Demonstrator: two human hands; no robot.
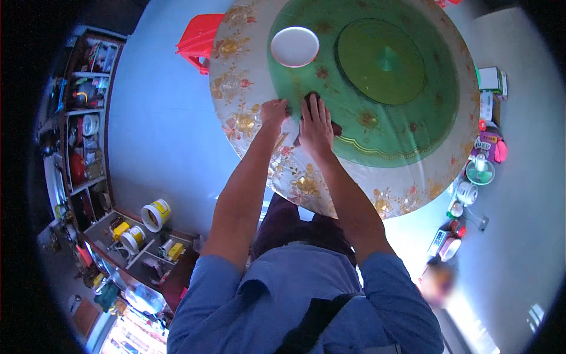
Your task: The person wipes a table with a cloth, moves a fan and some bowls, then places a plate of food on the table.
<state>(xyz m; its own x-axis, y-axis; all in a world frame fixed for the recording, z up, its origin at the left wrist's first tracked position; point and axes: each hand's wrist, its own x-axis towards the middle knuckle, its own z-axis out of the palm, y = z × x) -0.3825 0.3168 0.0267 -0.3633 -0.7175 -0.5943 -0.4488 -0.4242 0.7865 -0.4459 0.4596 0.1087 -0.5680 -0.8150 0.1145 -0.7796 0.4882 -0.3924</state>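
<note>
A round table (411, 201) with a flowered plastic tablecloth is before me, a translucent green sheet (305, 152) lying over its middle. My right hand (316, 124) presses down on a dark cloth (337, 129), its fingers stretched forward. Parts of the cloth stick out past the fingertips and beside the palm. To the left, my left hand (274, 111) rests near the edge of the green sheet, fingers curled under. A small dark patch shows at its fingertips; whether it is held cannot be told. Ahead of both hands is a white round dish (295, 46) with a reddish rim.
A round green turntable (380, 62) sits on the table, right of the dish. A red plastic stool (201, 37) stands by the left edge. Shelves (88, 110) line the left side, with a white bucket (155, 215) nearby. A small fan (480, 170) and boxes (491, 79) line the right wall.
</note>
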